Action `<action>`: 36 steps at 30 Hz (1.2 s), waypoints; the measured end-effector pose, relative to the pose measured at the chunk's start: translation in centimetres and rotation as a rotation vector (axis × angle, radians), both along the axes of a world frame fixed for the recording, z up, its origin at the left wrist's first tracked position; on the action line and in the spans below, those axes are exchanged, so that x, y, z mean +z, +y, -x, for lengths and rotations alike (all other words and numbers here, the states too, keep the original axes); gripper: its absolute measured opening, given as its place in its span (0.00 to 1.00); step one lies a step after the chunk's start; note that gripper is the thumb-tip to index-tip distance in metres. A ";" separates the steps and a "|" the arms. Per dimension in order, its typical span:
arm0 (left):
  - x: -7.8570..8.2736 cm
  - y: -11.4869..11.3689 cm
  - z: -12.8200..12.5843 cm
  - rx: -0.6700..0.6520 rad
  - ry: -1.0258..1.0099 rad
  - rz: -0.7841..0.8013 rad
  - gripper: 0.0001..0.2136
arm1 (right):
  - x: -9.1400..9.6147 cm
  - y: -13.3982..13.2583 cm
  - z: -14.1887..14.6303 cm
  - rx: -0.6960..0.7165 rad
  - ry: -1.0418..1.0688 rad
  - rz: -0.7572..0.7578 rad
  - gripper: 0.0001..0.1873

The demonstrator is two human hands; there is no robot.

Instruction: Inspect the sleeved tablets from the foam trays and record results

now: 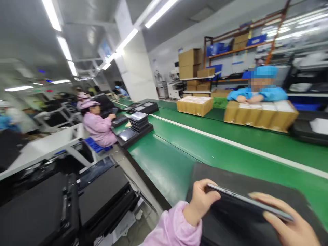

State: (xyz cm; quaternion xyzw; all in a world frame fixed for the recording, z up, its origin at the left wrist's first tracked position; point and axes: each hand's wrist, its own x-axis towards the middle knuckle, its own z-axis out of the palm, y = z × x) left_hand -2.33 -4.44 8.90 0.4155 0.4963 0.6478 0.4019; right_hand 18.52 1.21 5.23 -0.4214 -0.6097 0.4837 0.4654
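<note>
A thin tablet (241, 218) with a dark face and a silver edge is held up between my hands, its long edge tilted down to the right. My left hand (202, 200) pinches its left corner, thumb on the dark face and fingers behind. At the right part of that edge, my right hand (289, 218) grips it with the thumb in front and fingers over the back. Small openings show along the silver edge. Beneath the tablet lies a black mat (276, 184) on the green bench (164, 164). The tablet's lower part runs out of view.
Black trays (135, 135) with stacked tablets stand farther along the bench, beside a co-worker in pink (98, 126). Opposite, a co-worker in blue (258, 92) leans on cardboard boxes (258, 116). Black trays on a cart (102, 194) are at my left.
</note>
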 end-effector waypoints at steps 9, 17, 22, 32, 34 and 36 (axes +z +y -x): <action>-0.6 -0.5 0.1 -0.005 0.056 -0.297 0.23 | 3.2 -1.0 0.8 0.262 0.132 -0.254 0.15; -3.5 -0.1 0.3 0.176 0.197 0.078 0.23 | 3.6 -0.7 -0.7 0.076 0.330 -0.201 0.22; -3.1 2.7 -4.1 0.124 -0.235 0.333 0.26 | 7.7 1.2 -1.8 0.186 0.268 -0.130 0.29; -1.4 2.6 -10.7 -0.144 -0.588 0.594 0.23 | 11.9 2.5 -2.0 0.259 0.484 0.040 0.24; -1.5 2.2 -10.9 -0.160 -0.591 0.603 0.21 | 12.0 1.9 -2.2 0.258 0.497 0.048 0.21; -1.4 2.1 -10.9 -0.167 -0.592 0.606 0.19 | 12.2 1.6 -2.3 0.242 0.496 0.023 0.20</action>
